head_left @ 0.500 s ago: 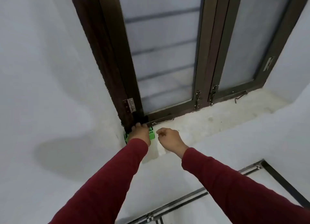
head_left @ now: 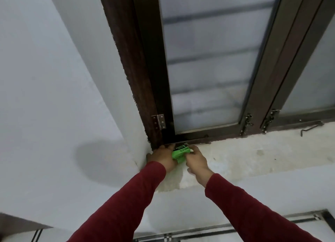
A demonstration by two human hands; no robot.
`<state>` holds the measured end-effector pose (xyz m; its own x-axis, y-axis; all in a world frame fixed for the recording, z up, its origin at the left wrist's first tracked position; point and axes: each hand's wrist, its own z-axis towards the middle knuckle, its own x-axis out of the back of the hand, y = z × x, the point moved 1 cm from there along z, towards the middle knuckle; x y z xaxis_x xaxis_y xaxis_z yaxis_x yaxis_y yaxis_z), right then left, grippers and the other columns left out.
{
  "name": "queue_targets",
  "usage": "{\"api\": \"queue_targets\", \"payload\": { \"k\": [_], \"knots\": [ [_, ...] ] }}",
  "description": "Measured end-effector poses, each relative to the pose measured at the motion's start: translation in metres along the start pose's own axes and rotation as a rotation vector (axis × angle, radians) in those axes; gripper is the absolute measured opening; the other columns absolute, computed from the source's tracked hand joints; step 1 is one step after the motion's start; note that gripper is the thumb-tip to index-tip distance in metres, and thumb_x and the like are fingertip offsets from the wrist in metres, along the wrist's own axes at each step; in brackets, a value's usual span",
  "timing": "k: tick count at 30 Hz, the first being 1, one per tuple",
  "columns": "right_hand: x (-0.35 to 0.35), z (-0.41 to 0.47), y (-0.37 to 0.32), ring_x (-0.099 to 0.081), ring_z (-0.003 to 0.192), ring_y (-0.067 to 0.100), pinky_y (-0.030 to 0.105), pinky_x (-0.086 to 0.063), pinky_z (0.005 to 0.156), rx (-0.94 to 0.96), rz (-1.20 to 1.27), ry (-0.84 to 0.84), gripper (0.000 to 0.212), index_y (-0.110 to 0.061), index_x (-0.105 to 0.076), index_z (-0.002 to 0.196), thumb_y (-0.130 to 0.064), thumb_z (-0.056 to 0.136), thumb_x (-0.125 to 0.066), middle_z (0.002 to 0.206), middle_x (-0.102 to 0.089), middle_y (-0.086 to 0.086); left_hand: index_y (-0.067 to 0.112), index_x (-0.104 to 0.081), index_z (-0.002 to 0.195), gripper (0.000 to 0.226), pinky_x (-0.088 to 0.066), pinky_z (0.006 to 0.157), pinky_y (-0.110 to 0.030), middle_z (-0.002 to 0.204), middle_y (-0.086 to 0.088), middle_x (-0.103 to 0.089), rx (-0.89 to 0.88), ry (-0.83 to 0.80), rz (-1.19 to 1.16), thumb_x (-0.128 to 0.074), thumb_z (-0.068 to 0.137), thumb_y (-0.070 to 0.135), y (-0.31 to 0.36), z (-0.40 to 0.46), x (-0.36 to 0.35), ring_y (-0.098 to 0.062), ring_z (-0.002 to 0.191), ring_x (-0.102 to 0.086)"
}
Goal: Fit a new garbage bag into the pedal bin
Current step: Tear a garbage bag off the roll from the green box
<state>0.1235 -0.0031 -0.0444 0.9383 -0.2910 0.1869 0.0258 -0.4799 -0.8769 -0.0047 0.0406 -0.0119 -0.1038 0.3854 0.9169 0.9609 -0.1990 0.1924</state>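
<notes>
Closest to me were the two dark red sleeves (head_left: 116, 203) reaching up and away from the camera, with a bit of metal rail (head_left: 199, 236) showing below them. At the end of the sleeves, both hands met at the left corner of the white window sill (head_left: 253, 156). The green pack of garbage bags (head_left: 180, 153) sat right between them on the sill, tucked into the corner under the dark window frame (head_left: 145, 78). My left hand (head_left: 163, 156) had its fingers curled over the pack's left end, and the right hand (head_left: 196, 160) was pinching the right end, fingers closed onto the green wrapper, so the pack was held from both sides. I could make out some lettering on the top but not read it all. Just past the hands was a silver hinge (head_left: 160, 121) on the frame, then the frosted glass pane (head_left: 208, 60) going up, and latches (head_left: 247, 122) further right.
</notes>
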Motion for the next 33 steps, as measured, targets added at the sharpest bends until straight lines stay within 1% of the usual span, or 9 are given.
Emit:
{"api": "queue_targets", "payload": {
  "k": [4, 7, 15, 18, 22, 24, 27, 29, 33],
  "knots": [
    [0.013, 0.005, -0.008, -0.062, 0.075, 0.023, 0.037, -0.057, 0.064, -0.009, 0.075, -0.01, 0.033, -0.03, -0.057, 0.116, -0.009, 0.092, -0.049, 0.099, -0.065, 0.008, 0.026, -0.052, 0.135, 0.052, -0.054, 0.083, -0.028, 0.124, -0.004, -0.066, -0.028, 0.088, -0.385, -0.071, 0.088, 0.035, 0.011, -0.01, 0.009, -0.021, 0.102, -0.066],
    [0.021, 0.011, -0.017, -0.065, 0.094, 0.026, 0.041, -0.064, 0.073, -0.047, 0.123, -0.014, 0.027, -0.026, -0.068, 0.107, -0.01, 0.088, -0.057, 0.118, -0.059, 0.012, 0.026, -0.065, 0.118, 0.035, -0.05, 0.056, -0.012, 0.11, -0.001, -0.069, -0.063, 0.082, -0.642, -0.076, 0.086, 0.028, 0.024, -0.019, 0.015, -0.011, 0.081, -0.066],
    [0.052, 0.012, -0.045, -0.07, 0.102, 0.034, 0.05, -0.06, 0.088, -0.156, 0.268, -0.315, 0.028, -0.008, -0.069, 0.114, -0.022, 0.093, -0.057, 0.11, -0.071, 0.02, 0.044, -0.058, 0.131, 0.043, -0.052, 0.062, -0.025, 0.112, 0.0, -0.072, -0.066, -0.05, -0.83, -0.057, 0.094, 0.022, 0.043, -0.023, 0.024, -0.015, 0.084, -0.071],
    [0.069, 0.005, -0.06, -0.069, 0.102, 0.038, 0.048, -0.059, 0.091, -0.136, 0.252, -0.424, 0.021, -0.005, -0.068, 0.104, -0.017, 0.089, -0.061, 0.106, -0.067, 0.02, 0.031, -0.064, 0.125, 0.034, -0.05, 0.061, -0.027, 0.11, -0.016, -0.076, -0.017, -0.073, -0.969, -0.06, 0.092, 0.019, 0.048, -0.018, 0.023, -0.025, 0.084, -0.072],
    [0.087, 0.002, -0.078, -0.069, 0.093, 0.025, 0.032, -0.058, 0.068, 0.045, -0.105, -0.406, 0.034, -0.012, -0.068, 0.114, 0.002, 0.083, -0.062, 0.111, -0.068, 0.012, 0.015, -0.065, 0.12, 0.03, -0.045, 0.05, -0.021, 0.102, -0.022, -0.074, 0.088, -0.09, -1.128, -0.057, 0.093, 0.005, 0.057, -0.011, 0.019, -0.026, 0.071, -0.07],
    [0.094, 0.005, -0.084, -0.068, 0.099, 0.02, 0.027, -0.056, 0.068, 0.241, -0.44, -0.3, 0.046, -0.019, -0.069, 0.113, 0.008, 0.076, -0.063, 0.11, -0.068, 0.0, 0.014, -0.066, 0.117, 0.025, -0.045, 0.046, -0.02, 0.097, -0.017, -0.072, 0.131, -0.082, -1.145, -0.057, 0.094, 0.009, 0.063, -0.006, 0.016, -0.022, 0.061, -0.067],
    [0.095, 0.009, -0.084, -0.066, 0.097, 0.018, 0.031, -0.056, 0.078, 0.587, -0.824, -0.123, 0.037, -0.025, -0.076, 0.089, 0.006, 0.076, -0.06, 0.101, -0.068, -0.006, 0.018, -0.067, 0.11, 0.016, -0.047, 0.047, -0.022, 0.081, -0.005, -0.067, 0.188, -0.02, -1.165, -0.059, 0.097, 0.024, 0.068, 0.002, 0.014, -0.021, 0.06, -0.065],
    [0.094, 0.007, -0.081, -0.062, 0.098, 0.018, 0.034, -0.052, 0.081, 0.724, -0.968, -0.021, 0.031, -0.027, -0.077, 0.082, 0.001, 0.078, -0.064, 0.1, -0.067, -0.007, 0.02, -0.067, 0.11, 0.019, -0.051, 0.048, -0.023, 0.082, -0.004, -0.068, 0.215, 0.025, -1.139, -0.058, 0.098, 0.033, 0.07, 0.005, 0.015, -0.023, 0.063, -0.071],
    [0.091, 0.011, -0.072, -0.061, 0.101, 0.024, 0.025, -0.044, 0.075, 0.789, -0.927, -0.001, 0.031, -0.021, -0.08, 0.102, -0.003, 0.084, -0.062, 0.111, -0.063, 0.003, 0.025, -0.068, 0.108, 0.024, -0.05, 0.044, -0.023, 0.095, -0.006, -0.074, 0.202, 0.083, -1.007, -0.057, 0.097, 0.045, 0.069, 0.006, 0.018, -0.025, 0.064, -0.077]
  ]
}}
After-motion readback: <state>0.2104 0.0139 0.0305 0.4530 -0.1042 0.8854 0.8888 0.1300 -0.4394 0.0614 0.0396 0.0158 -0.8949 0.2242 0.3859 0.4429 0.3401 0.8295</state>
